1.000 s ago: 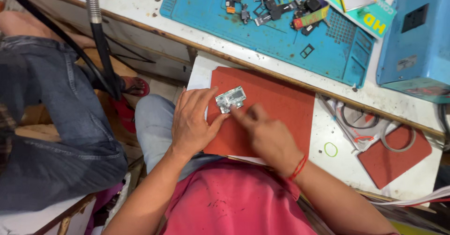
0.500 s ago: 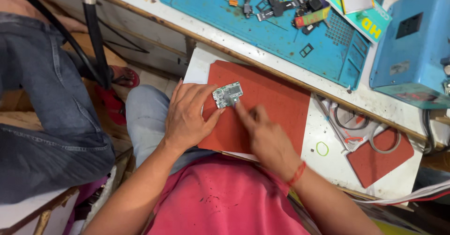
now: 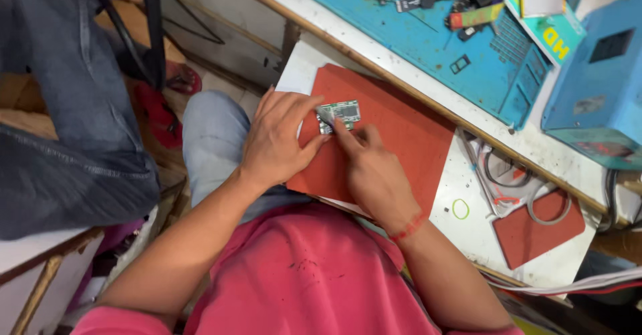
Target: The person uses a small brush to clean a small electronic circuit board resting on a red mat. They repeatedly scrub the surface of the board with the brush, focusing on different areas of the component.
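A small green circuit board (image 3: 340,113) lies on the red mat (image 3: 401,141) near the front edge of the bench (image 3: 468,235); the left hand (image 3: 277,144) rests flat beside it, fingers released and touching its left end; the right hand (image 3: 371,171) is loosely curled, its forefinger pressing on the board; a blue mat (image 3: 435,41) lies further back.

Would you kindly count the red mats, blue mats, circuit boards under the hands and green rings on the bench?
Red mats: 2, a large one and a small one
Blue mat: 1
Circuit board: 1
Green ring: 1
Total: 5
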